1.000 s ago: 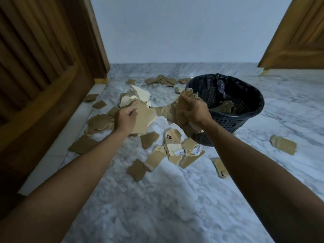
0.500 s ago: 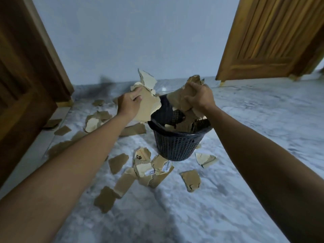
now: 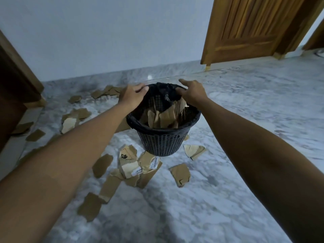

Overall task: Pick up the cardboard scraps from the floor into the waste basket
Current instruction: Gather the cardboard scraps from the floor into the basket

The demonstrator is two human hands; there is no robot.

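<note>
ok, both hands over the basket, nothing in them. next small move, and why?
Probably lower both hands to the pile of scraps just in front of the waste basket. Left hand and right hand hold nothing, cardboard already sits inside, and that pile is the nearest one on the floor.

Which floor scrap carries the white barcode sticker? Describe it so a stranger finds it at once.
Start at the black mesh plastic waste basket on the grey marble floor. Just below its base lies a torn brown cardboard scrap. Unlike its neighbours, it carries a white barcode sticker.
</note>
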